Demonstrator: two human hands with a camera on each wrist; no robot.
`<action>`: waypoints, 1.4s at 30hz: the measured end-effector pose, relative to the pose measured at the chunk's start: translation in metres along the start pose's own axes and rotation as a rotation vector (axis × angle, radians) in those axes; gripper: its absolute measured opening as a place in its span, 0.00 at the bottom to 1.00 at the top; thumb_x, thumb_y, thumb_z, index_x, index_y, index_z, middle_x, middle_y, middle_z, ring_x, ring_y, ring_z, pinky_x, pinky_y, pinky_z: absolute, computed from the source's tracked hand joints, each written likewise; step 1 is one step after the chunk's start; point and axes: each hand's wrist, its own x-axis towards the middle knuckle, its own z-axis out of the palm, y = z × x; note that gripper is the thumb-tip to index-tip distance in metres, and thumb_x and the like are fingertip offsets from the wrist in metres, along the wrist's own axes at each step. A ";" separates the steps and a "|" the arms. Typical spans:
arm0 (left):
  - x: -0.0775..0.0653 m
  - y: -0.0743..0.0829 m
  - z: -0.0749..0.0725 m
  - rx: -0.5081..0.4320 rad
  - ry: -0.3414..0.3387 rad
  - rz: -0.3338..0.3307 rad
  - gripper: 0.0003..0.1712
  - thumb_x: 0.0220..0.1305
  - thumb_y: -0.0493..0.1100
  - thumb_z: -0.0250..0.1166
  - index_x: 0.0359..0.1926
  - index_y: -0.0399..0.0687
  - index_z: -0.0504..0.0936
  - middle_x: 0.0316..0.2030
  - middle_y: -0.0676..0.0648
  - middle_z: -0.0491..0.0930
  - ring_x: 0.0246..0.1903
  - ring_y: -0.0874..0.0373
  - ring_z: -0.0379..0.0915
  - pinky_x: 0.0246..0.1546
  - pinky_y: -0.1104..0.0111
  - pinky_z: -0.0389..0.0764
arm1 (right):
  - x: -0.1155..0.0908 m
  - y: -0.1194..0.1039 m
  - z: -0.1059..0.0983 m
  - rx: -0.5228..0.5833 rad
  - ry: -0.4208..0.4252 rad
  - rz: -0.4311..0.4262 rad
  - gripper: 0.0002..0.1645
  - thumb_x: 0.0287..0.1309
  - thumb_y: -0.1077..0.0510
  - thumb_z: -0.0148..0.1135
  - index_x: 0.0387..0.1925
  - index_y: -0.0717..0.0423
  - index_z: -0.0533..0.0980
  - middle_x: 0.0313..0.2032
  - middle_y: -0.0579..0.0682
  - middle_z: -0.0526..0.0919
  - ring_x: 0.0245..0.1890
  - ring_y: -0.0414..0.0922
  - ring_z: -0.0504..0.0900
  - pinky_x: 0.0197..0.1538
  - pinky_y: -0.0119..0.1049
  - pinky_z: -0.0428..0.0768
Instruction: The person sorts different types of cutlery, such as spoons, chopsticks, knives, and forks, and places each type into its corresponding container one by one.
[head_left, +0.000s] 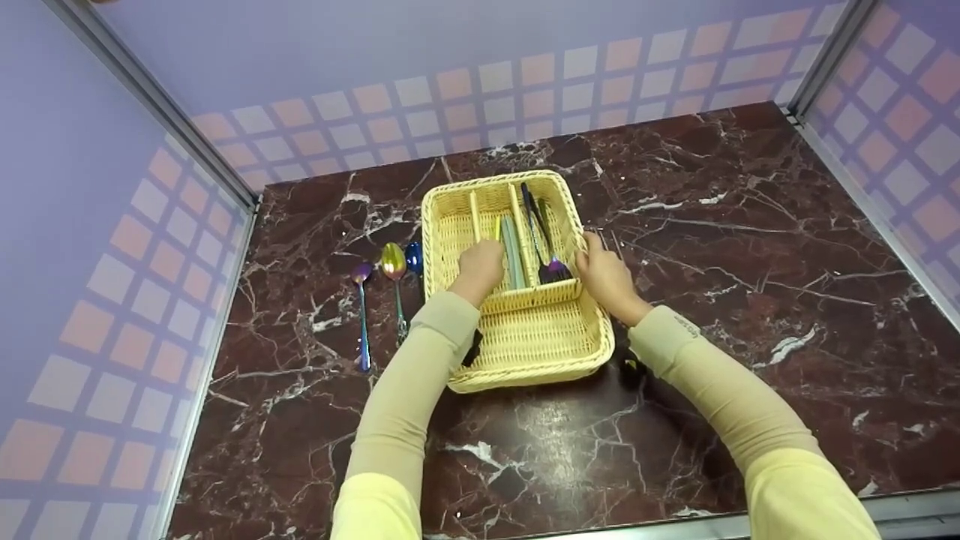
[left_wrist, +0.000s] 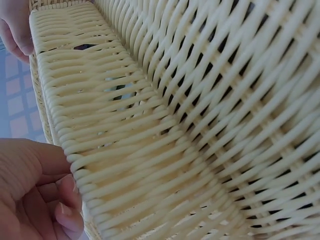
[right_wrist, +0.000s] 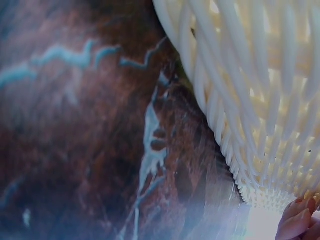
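Note:
A pale yellow wicker basket (head_left: pixel 536 375) with several compartments stands on the dark marbled table. My left hand (head_left: pixel 480 268) grips an inner divider near the basket's middle; in the left wrist view its curled fingers (left_wrist: pixel 70 212) meet the woven edge. On the right rim, my right hand (head_left: pixel 606 274) holds the basket, and only some fingertips (right_wrist: pixel 295 225) show in the right wrist view. Dark and purple forks (head_left: pixel 555 270) lie in the right compartment. Grey-green utensils (head_left: pixel 514 255) and a yellow piece (head_left: pixel 496 228) lie in the middle one, partly behind my left hand.
Left of the basket, a purple spoon (head_left: pixel 361 274), a gold spoon (head_left: pixel 393 262) and a blue spoon (head_left: pixel 414 256) lie on the marbled tabletop (head_left: pixel 720 262). The blue one is close to the basket's wall. Lilac panels (head_left: pixel 465 45) enclose the table's back and sides.

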 end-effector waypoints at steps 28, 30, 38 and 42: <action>0.000 -0.132 0.013 -0.425 -0.137 -0.166 0.31 0.64 0.51 0.51 0.57 0.30 0.67 0.55 0.33 0.70 0.53 0.42 0.68 0.54 0.52 0.67 | -0.001 -0.001 0.000 0.011 -0.002 0.007 0.26 0.65 0.50 0.40 0.62 0.54 0.61 0.33 0.64 0.81 0.26 0.57 0.77 0.30 0.54 0.73; 0.027 -0.155 0.050 -0.421 -0.128 -0.119 0.36 0.66 0.55 0.47 0.61 0.27 0.61 0.57 0.31 0.67 0.56 0.40 0.65 0.55 0.51 0.66 | -0.002 0.000 0.000 0.011 0.000 0.007 0.26 0.65 0.51 0.40 0.62 0.55 0.61 0.33 0.64 0.81 0.26 0.57 0.77 0.30 0.54 0.73; -0.014 -0.111 0.038 -0.421 0.063 -0.233 0.35 0.67 0.42 0.43 0.66 0.24 0.43 0.46 0.27 0.74 0.46 0.40 0.74 0.48 0.53 0.72 | -0.003 -0.001 -0.001 0.032 -0.023 0.014 0.27 0.65 0.49 0.39 0.63 0.54 0.61 0.36 0.65 0.81 0.32 0.59 0.79 0.35 0.56 0.74; -0.035 -0.092 0.025 -0.361 0.151 -0.249 0.33 0.69 0.43 0.42 0.67 0.27 0.45 0.22 0.40 0.75 0.21 0.49 0.72 0.24 0.59 0.72 | 0.001 0.001 -0.013 0.047 -0.103 -0.010 0.27 0.66 0.49 0.42 0.62 0.57 0.62 0.45 0.68 0.78 0.43 0.63 0.78 0.44 0.57 0.73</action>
